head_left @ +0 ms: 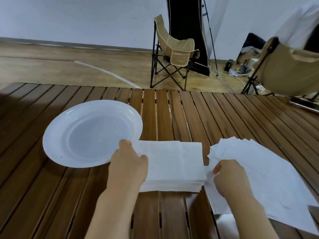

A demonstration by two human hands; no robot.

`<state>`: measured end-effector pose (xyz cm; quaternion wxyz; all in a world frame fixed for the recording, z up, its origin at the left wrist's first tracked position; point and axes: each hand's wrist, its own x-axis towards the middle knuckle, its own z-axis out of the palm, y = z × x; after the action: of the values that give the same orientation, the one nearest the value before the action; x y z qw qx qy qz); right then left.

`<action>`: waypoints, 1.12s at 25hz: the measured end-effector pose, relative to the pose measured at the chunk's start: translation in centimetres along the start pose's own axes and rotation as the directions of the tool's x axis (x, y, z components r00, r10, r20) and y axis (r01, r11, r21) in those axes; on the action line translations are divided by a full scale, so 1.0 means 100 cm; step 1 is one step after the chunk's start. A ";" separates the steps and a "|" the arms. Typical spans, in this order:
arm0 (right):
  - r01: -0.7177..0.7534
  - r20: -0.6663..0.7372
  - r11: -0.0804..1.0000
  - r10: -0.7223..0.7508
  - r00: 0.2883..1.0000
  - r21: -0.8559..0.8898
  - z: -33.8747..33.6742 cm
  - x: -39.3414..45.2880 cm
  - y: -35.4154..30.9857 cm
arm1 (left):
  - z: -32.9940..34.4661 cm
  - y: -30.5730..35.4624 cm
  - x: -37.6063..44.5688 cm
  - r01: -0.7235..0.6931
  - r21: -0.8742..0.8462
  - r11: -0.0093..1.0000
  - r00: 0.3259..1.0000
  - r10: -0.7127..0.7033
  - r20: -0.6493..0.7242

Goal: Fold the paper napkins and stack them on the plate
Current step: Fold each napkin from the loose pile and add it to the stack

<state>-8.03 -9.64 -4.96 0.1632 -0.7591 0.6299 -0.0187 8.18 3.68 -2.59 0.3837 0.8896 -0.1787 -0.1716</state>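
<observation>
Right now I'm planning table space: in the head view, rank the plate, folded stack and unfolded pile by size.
1. Unfolded pile
2. Plate, close to the pile; nearness makes it unsure
3. Folded stack

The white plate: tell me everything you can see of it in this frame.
The plate is round, white and smooth, probably plastic, with a wide flat rim around a shallow sunken centre. It sits upright and flat on the slatted wooden table, left of the folded napkin stack. It holds nothing. The left hand covers its near right edge while gripping the stack; whether the hand or the napkins touch the rim is unclear.
</observation>
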 end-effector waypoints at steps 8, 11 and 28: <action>-0.025 -0.167 0.996 0.039 0.985 0.085 0.002 0.000 0.005 | -0.001 0.002 0.000 -0.015 0.011 1.000 1.000 0.015 0.003; -0.032 -0.211 0.995 0.051 0.976 0.094 0.006 0.002 0.006 | -0.003 0.001 0.000 -0.021 0.012 1.000 1.000 0.021 0.016; 0.335 -0.354 0.554 -0.077 0.932 0.762 -0.034 -0.002 -0.007 | -0.010 0.009 -0.005 -0.131 0.068 0.989 0.980 0.140 -0.145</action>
<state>-8.21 -10.11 -1.53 0.3978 -0.6578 0.4729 -0.4305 8.01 3.99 -1.16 0.3809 0.8964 -0.2146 -0.0729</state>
